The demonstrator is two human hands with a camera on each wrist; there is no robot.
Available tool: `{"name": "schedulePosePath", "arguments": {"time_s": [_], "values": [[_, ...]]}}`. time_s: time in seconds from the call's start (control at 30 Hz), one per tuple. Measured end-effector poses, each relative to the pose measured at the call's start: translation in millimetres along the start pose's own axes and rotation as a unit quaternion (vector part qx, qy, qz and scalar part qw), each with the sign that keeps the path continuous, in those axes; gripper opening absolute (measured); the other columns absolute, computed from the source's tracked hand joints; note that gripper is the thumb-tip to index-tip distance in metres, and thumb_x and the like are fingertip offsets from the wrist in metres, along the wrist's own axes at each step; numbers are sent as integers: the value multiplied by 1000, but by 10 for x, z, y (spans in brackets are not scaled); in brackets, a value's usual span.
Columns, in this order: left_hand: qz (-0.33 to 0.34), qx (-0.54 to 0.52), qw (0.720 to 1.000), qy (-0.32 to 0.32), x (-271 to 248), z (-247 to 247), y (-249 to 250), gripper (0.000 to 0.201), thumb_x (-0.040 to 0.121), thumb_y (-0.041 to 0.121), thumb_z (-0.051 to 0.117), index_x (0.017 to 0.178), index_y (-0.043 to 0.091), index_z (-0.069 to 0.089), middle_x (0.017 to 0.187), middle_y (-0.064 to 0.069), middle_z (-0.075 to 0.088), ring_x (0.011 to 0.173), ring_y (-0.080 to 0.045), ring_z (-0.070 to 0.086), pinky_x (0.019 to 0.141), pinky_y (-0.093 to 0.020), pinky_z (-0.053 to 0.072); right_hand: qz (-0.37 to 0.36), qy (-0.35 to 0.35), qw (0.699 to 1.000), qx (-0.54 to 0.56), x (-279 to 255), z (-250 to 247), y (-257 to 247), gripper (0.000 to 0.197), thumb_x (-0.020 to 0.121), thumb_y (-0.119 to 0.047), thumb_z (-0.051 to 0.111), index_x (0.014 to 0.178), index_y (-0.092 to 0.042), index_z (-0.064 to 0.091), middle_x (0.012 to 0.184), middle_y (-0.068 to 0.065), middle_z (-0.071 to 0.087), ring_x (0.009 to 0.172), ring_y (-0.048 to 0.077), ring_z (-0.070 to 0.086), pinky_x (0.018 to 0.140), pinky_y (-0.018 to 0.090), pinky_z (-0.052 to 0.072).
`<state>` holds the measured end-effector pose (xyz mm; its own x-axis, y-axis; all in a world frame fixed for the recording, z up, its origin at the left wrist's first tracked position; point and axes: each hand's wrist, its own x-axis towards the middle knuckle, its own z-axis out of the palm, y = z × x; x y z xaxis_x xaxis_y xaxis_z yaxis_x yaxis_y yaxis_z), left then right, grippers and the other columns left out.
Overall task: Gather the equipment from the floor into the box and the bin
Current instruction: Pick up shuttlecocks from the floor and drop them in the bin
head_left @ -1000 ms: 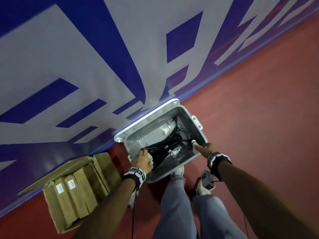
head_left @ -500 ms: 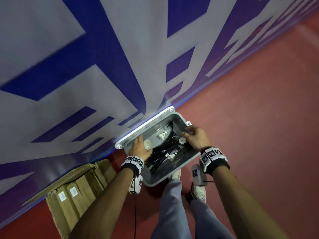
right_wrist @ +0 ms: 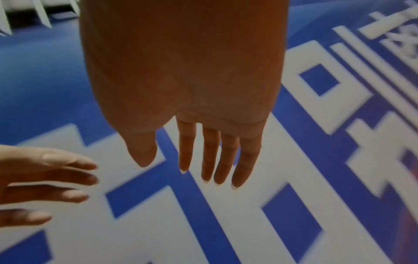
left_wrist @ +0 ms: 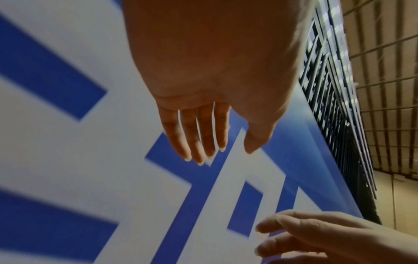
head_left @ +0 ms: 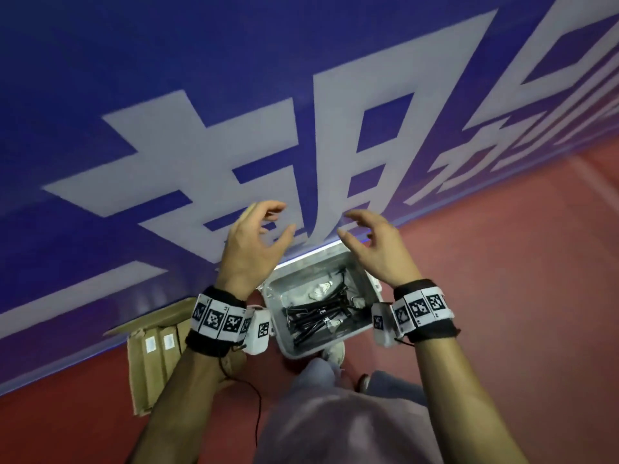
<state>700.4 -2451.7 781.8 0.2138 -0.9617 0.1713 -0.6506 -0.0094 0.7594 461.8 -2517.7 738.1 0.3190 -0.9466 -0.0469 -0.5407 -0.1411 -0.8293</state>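
a: both hands up in the air here. left hand (head_left: 249, 244) raised in front of the blue and white banner (head_left: 201, 155), fingers loosely bent, grip slack with nothing in it.

b: same story on the right hand (head_left: 376, 251), fingers relaxed and spread, thumb pointing in toward the other hand, grip bare. the two hands sit near each other, palms half facing, not touching.

a: and the wrist views back that up: left hand (left_wrist: 210, 75) with fingers hanging nearly straight, right hand (right_wrist: 185, 80) the same, only banner behind them.

b: below the hands, the grey bin (head_left: 365, 326) sits on the red floor (head_left: 502, 262), hard by the foot of the banner, lid off.

a: inside it, a tangle of black rackets (head_left: 315, 321), with white shuttlecocks (head_left: 324, 285) lying among them.

b: to the bin's left, the cardboard box (head_left: 147, 376) stands on the floor with its flaps open, long brown cartons with white labels packed side by side inside.

a: black wristbands with square markers on both wrists, and the person's grey trousers (head_left: 335, 413) low in the head view.
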Motion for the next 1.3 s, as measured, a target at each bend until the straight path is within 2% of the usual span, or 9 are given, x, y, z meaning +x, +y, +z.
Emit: {"name": "schedulePosePath", "arguments": {"time_s": [0.17,0.3,0.43,0.57,0.73,0.87,1.0,1.13,1.3], "values": [[68,48,987,134,-506,-559,689,31,94,21,75,123,13,66,115,5,67,108,-8,64,87,-27,54,-162,-25,986,-24,-195,-336,-795,44,100,-49,62,138,-28,58,135,-11,61,127,6,54,105,34,50],[90,97,957,259,-1077,-763,1081,20,95,14,74,112,4,71,106,-3,71,96,-17,67,79,-35,56,-241,-36,970,7,-433,-480,-1240,45,101,-49,61,139,-27,57,136,-13,60,128,3,54,105,35,51],[24,118,943,311,-1808,-856,1308,20,95,14,74,113,6,70,107,-3,71,99,-18,68,80,-39,56,-284,-65,954,64,-852,-411,-1443,40,100,-43,66,135,-25,61,129,-14,62,125,1,56,103,28,49],[-64,153,926,339,-2644,-965,1388,24,92,13,77,115,9,69,108,0,69,100,-16,67,85,-38,55,-304,-143,937,91,-1342,-69,-1572,40,98,-46,66,133,-27,61,127,-15,63,123,5,58,101,33,51],[-148,172,894,386,-3761,-1238,1425,29,92,16,77,119,13,69,109,3,68,103,-15,67,86,-42,55,-361,-247,893,105,-2015,452,-1891,42,97,-45,68,135,-27,62,127,-13,62,123,6,56,102,36,50],[-218,210,843,444,-4730,-1493,1462,31,92,24,76,121,14,67,111,3,67,102,-12,66,88,-38,55,-415,-336,842,81,-2673,926,-2261,46,94,-55,66,134,-33,60,128,-16,61,121,7,57,103,39,49],[-297,236,790,482,-5827,-1725,1511,35,93,31,75,124,18,66,115,5,65,105,-11,65,92,-40,55,-473,-419,774,35,-3612,1449,-2705,48,94,-59,64,137,-37,57,133,-19,57,120,-2,52,107,12,37],[-373,254,725,520,-7116,-1909,1642,39,93,38,74,127,23,63,119,9,64,109,-9,64,95,-40,55,-524,-503,685,58,-4857,2125,-3094,53,92,-60,66,138,-35,57,136,-16,55,130,4,51,115,36,40],[-474,276,629,551,-8870,-1978,1923,41,93,42,71,129,24,61,123,10,63,110,-7,63,93,-39,55,-543,-592,589,86,-6634,2825,-3463,51,92,-59,64,136,-34,59,134,-16,56,130,5,52,116,41,39]]}}
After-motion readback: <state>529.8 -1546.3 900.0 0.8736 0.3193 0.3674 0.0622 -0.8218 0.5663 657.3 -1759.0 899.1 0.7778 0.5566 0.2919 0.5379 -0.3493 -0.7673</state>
